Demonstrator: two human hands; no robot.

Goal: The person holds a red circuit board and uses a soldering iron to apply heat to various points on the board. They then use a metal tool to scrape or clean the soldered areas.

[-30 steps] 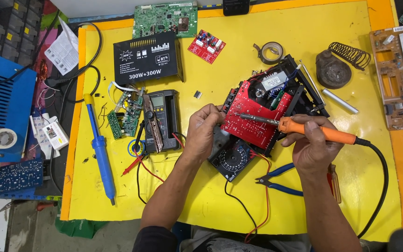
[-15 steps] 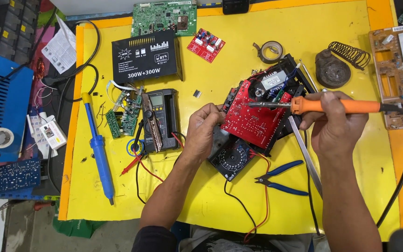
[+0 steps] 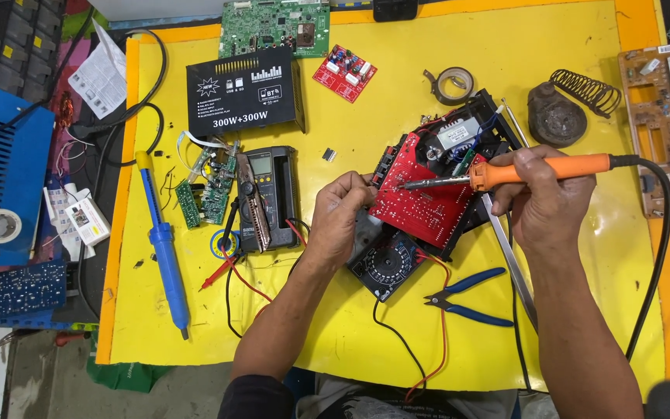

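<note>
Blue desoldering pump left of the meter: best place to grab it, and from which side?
Grip the desoldering pump at its thick blue mid-barrel, coming from above with fingers across its width. It lies flat and near-vertical on the yellow mat, sides free; the yellow plunger end and thin nozzle are too slim for a good hold.

An orange-handled soldering iron (image 3: pixel 540 169) with a black cord crosses a red circuit board (image 3: pixel 422 203) on a bright yellow mat (image 3: pixel 397 101) with an orange border; blue-handled cutters (image 3: pixel 468 298), a blue desoldering pump (image 3: pixel 163 242) (yellow-tipped) and a green board (image 3: pixel 273 25) lie around it.
</note>
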